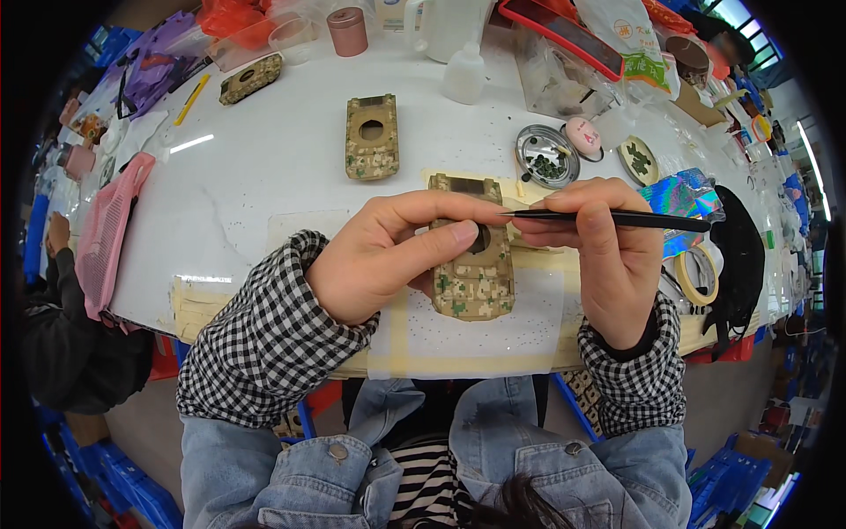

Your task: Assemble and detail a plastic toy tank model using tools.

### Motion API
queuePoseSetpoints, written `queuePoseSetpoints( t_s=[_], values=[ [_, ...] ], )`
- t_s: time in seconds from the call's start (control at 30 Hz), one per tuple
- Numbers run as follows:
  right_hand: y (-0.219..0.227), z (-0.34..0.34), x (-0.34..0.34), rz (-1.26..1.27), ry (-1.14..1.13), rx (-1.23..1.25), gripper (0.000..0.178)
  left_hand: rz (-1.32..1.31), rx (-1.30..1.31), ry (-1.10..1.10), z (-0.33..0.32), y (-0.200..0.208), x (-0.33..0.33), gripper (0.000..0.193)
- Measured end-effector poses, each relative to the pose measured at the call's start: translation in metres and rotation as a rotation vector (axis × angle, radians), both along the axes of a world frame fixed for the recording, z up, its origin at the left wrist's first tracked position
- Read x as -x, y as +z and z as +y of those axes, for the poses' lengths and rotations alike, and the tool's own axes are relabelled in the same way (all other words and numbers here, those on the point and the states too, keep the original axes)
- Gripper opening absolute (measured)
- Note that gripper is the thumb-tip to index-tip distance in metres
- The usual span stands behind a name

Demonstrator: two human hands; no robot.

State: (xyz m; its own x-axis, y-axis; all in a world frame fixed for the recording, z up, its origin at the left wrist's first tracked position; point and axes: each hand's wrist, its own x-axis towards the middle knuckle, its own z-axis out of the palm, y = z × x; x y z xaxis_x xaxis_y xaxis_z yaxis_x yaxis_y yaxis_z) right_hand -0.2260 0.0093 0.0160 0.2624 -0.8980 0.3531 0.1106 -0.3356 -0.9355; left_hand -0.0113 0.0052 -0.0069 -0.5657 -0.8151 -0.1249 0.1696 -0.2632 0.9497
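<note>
A camouflage-painted model tank hull [474, 286] with a round hole in its top sits upright in front of me, over a tape-edged white sheet [520, 331]. My left hand [366, 256] is closed on the hull's left side, with thumb and index finger reaching across its top. Black pointed tweezers [648, 220] are pinched in my right hand [617, 264]. Their tip meets the end of my left index finger, above the hull. Any part at the tip is too small to make out.
Two similar hulls [373, 150] [251, 81] lie farther back. Small dark green parts fill a round tin [548, 181] and a shallow lid [624, 159]. At right are a tape roll [712, 286] and black bag [740, 256]; at left, a pink mesh bag [110, 234] and another person's arm [66, 300].
</note>
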Motion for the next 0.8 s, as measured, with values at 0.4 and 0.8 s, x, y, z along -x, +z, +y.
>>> queuePoseSetpoints(
  t_s=[0.4,0.8],
  values=[
    [-0.0011,-0.0010,-0.0003,-0.007,-0.006,-0.007,0.024,-0.004,0.022,0.002,-0.0003,0.0004,-0.0001,0.029],
    [0.0002,-0.0005,0.0000,-0.004,0.004,-0.012,0.023,-0.047,0.057,-0.005,-0.0006,0.0026,-0.0005,0.029]
  ],
)
